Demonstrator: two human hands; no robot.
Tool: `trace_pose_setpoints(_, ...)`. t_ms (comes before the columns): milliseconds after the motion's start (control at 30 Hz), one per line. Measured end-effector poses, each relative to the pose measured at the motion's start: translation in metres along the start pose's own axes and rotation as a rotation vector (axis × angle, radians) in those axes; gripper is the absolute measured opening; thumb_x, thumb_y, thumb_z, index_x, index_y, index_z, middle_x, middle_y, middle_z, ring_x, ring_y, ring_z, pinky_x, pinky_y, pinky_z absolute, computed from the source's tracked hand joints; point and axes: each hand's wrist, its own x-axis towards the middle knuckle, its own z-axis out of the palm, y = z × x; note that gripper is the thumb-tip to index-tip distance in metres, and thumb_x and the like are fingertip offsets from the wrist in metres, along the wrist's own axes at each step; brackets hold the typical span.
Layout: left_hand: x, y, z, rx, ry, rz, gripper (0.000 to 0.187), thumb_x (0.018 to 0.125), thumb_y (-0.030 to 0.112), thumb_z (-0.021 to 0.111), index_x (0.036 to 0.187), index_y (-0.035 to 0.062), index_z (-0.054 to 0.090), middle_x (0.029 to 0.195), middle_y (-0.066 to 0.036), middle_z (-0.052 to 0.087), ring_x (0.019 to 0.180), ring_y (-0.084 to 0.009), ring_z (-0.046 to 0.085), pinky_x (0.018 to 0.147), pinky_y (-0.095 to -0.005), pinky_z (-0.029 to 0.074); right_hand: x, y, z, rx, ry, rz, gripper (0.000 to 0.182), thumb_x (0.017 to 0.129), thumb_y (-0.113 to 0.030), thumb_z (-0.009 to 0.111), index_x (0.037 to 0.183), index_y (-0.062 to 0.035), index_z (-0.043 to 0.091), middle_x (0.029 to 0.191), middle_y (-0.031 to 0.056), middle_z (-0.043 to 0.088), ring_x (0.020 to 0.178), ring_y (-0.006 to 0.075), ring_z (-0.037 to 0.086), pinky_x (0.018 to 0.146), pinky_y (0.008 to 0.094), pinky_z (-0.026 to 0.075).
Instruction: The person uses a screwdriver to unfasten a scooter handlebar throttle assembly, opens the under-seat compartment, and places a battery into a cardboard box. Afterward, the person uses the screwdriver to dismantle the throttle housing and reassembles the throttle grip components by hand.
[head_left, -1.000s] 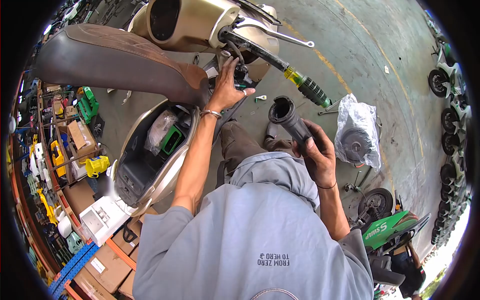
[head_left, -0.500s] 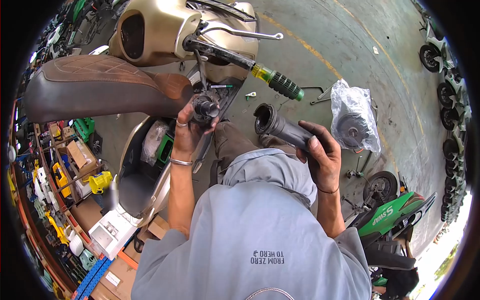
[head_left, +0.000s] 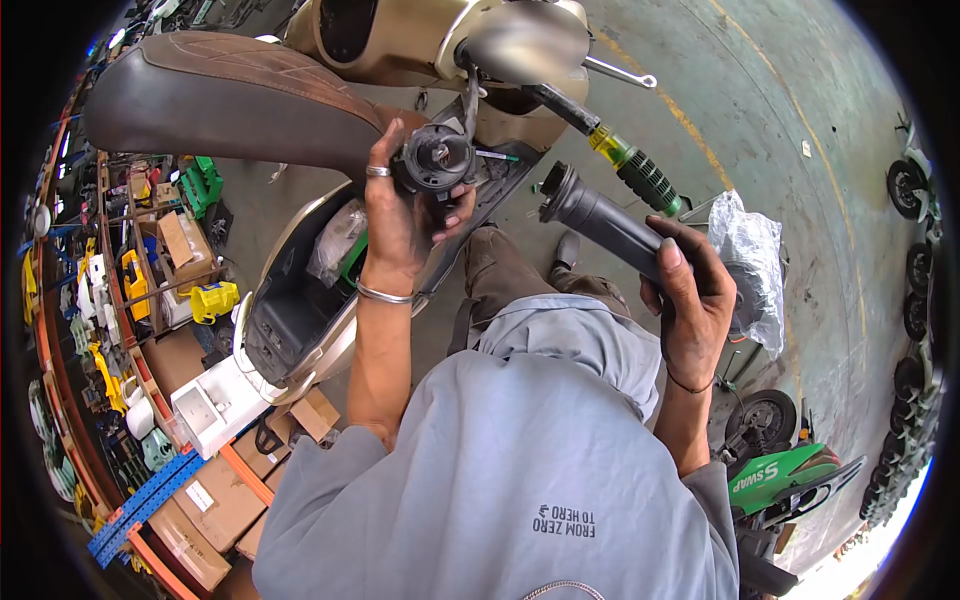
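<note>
In my left hand [head_left: 395,228] is a round black housing [head_left: 438,160], its open face turned up toward me and my fingers curled around its sides. A black cable or hose runs up from it toward the scooter. My right hand [head_left: 692,300] grips one end of a black throttle grip tube [head_left: 610,228], thumb on top. The tube's flanged end points toward the housing, and a gap separates the two. Beyond them, the scooter's dark handlebar [head_left: 562,106] ends in a green-and-black ribbed handle [head_left: 645,178].
A brown-and-black seat [head_left: 240,105] is at upper left, above the open scooter body [head_left: 290,310]. To the right, a plastic-wrapped part [head_left: 750,270] lies on the floor near a green SWAP panel [head_left: 780,475]. Shelves with yellow parts [head_left: 212,302] line the left.
My left hand has tilted the housing so its open face shows more. Both hands and the tube sit farther right in view, as the camera has shifted.
</note>
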Motion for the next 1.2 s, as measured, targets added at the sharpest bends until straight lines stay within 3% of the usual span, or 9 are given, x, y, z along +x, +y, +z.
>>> trace_pose_setpoints(200,0.006,0.001,-0.016,-0.368,-0.173,-0.078,0.083,0.089,0.072,0.037,0.103,-0.0089,0.052,0.080,-0.010,0.046,0.054,-0.0170,0.044,0.035,-0.0245,0.032,0.006,0.001,-0.001,-0.019,-0.005,-0.025,0.037,0.096,-0.029,0.069,0.117,0.0023,0.067,0.092,0.0031,0.062,0.068,0.0046,0.050,0.055,0.0191,0.036)
trace_pose_setpoints(600,0.005,-0.006,-0.013,-0.283,-0.067,-0.046,0.077,0.090,0.066,0.040,0.101,-0.0084,0.058,0.074,-0.011,0.048,0.060,-0.0217,0.049,0.043,-0.0295,0.037,0.009,0.004,0.006,-0.009,-0.030,-0.070,0.040,0.094,-0.026,0.072,0.117,0.0059,0.065,0.100,0.0062,0.063,0.070,0.0061,0.051,0.058,0.0203,0.039)
trace_pose_setpoints(700,0.002,-0.007,-0.009,-0.149,0.057,0.005,0.069,0.094,0.060,0.039,0.100,-0.0042,0.062,0.076,-0.012,0.056,0.063,-0.0227,0.053,0.046,-0.0309,0.039,0.008,0.001,0.008,-0.027,-0.043,-0.064,0.038,0.093,-0.022,0.073,0.116,0.0063,0.065,0.102,0.0080,0.064,0.080,0.0099,0.056,0.068,0.0223,0.044)
trace_pose_setpoints(833,0.001,-0.013,-0.004,0.027,0.101,0.098,0.049,0.098,0.052,0.044,0.098,0.0067,0.064,0.078,-0.006,0.067,0.060,-0.0151,0.061,0.048,-0.0269,0.044,0.008,0.002,0.010,-0.126,-0.049,-0.137,0.035,0.090,-0.015,0.074,0.115,0.0077,0.065,0.105,0.0119,0.066,0.098,0.0185,0.060,0.089,0.0290,0.046)
trace_pose_setpoints(1000,-0.003,-0.012,0.008,0.148,0.189,0.144,0.048,0.100,0.052,0.044,0.096,0.0087,0.063,0.079,-0.004,0.067,0.064,-0.0121,0.061,0.054,-0.0248,0.046,0.007,0.003,0.009,-0.115,-0.082,-0.169,0.035,0.088,-0.010,0.076,0.115,0.0088,0.065,0.107,0.0143,0.065,0.099,0.0198,0.061,0.090,0.0302,0.047)
trace_pose_setpoints(1100,-0.001,-0.016,0.000,0.239,0.176,0.166,0.055,0.099,0.054,0.043,0.108,0.0032,0.063,0.082,-0.006,0.067,0.067,-0.0144,0.063,0.054,-0.0300,0.047,0.006,0.005,0.009,-0.101,-0.080,-0.175,0.035,0.087,-0.009,0.076,0.115,0.0087,0.064,0.108,0.0149,0.065,0.100,0.0206,0.061,0.092,0.0305,0.046)
trace_pose_setpoints(1200,-0.001,-0.016,-0.002,0.386,0.125,0.197,0.054,0.100,0.054,0.043,0.108,0.0035,0.062,0.081,-0.006,0.066,0.069,-0.0140,0.063,0.057,-0.0286,0.048,0.007,0.007,0.009,-0.138,-0.074,-0.235,0.035,0.086,-0.008,0.077,0.115,0.0078,0.065,0.109,0.0153,0.065,0.100,0.0213,0.062,0.092,0.0311,0.047)
